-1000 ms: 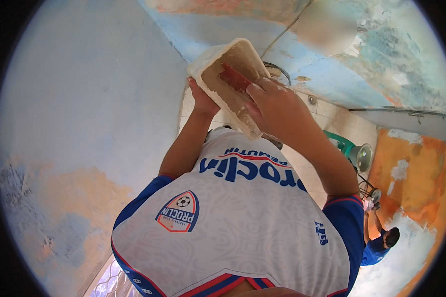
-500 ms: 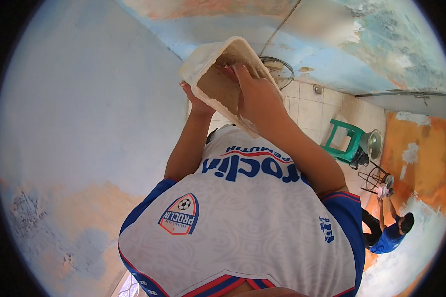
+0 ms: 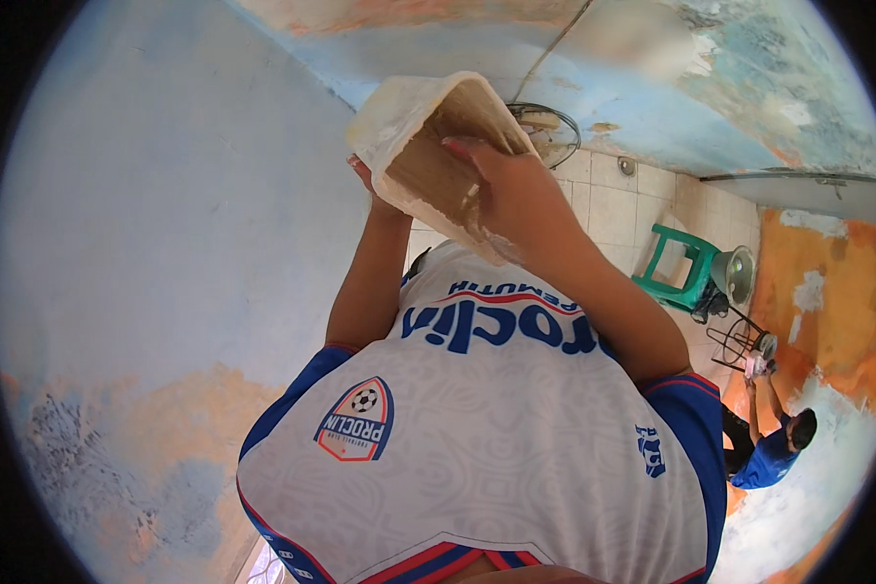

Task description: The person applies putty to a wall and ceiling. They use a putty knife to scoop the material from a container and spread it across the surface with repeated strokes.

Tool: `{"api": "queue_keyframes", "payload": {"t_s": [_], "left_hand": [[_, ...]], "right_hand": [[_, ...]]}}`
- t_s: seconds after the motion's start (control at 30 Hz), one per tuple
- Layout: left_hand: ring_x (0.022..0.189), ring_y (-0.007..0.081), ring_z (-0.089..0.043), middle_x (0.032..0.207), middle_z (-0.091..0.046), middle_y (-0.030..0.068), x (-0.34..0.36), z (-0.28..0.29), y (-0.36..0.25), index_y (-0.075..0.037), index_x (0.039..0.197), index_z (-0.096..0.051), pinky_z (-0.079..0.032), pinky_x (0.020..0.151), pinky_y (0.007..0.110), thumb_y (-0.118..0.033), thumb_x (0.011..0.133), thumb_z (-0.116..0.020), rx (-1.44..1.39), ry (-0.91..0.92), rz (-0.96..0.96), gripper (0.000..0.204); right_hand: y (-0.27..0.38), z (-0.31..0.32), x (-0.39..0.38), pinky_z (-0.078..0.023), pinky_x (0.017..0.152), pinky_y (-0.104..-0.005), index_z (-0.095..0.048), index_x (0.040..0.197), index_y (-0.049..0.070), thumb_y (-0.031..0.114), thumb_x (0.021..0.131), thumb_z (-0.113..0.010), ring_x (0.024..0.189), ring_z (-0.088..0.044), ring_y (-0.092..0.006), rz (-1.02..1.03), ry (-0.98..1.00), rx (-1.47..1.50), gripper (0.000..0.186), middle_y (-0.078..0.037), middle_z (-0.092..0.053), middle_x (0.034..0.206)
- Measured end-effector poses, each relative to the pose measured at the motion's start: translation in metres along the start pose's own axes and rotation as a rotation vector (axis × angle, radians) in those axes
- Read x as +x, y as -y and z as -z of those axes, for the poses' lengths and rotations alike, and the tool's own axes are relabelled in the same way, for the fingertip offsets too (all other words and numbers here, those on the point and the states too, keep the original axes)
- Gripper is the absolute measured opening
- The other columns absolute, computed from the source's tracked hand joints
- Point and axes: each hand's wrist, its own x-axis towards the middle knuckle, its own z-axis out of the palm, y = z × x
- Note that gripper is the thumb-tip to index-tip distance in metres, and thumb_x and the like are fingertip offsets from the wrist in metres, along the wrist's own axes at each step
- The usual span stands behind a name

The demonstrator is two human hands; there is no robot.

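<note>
A white, plaster-smeared rectangular container (image 3: 404, 127) is tilted in front of my torso, with beige paste inside it. My left hand (image 3: 380, 185) grips its left side, fingers partly hidden behind it. My right hand (image 3: 511, 195) reaches into the container from the right, fingers closed on a red scraper (image 3: 463, 148), of which only a small red part shows above my thumb.
A pale blue patchy wall (image 3: 146, 243) runs along the left. On the tiled floor (image 3: 603, 214) are a green plastic stool (image 3: 666, 290), a metal pot (image 3: 733, 274) and a black wire frame (image 3: 735, 346). A co-worker in blue (image 3: 764, 457) holds something near an orange wall (image 3: 808, 321).
My right hand has moved deeper into the container, so the red scraper that showed clearly earlier is now mostly hidden. The container has shifted slightly left; more of the stool shows.
</note>
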Motion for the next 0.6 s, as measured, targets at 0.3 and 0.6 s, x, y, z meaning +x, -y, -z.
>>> {"api": "queue_keyframes", "payload": {"t_s": [0.3,0.6], "left_hand": [[0.136,0.0306,-0.046,0.151,-0.045,0.0113,-0.001,0.010,-0.008,-0.013,0.152,-0.038,-0.044,0.110,0.048,-0.085,0.085,-0.043,-0.234,0.079,0.092,0.098],[0.135,0.0306,-0.047,0.150,-0.045,0.0109,-0.002,-0.020,-0.017,-0.013,0.151,-0.039,-0.046,0.108,0.049,-0.083,0.086,-0.044,-0.037,-0.108,-0.023,0.096]], "right_hand": [[0.016,0.011,0.003,-0.051,0.091,-0.0367,-0.060,0.133,0.002,0.001,0.089,-0.056,0.099,-0.068,-0.0338,0.022,0.234,0.224,0.044,-0.024,-0.069,0.110],[-0.009,0.030,0.003,-0.049,0.097,-0.0315,-0.051,0.135,-0.005,-0.009,0.090,-0.053,0.106,-0.063,-0.0168,-0.089,0.315,0.597,0.045,-0.012,-0.067,0.116]]}}
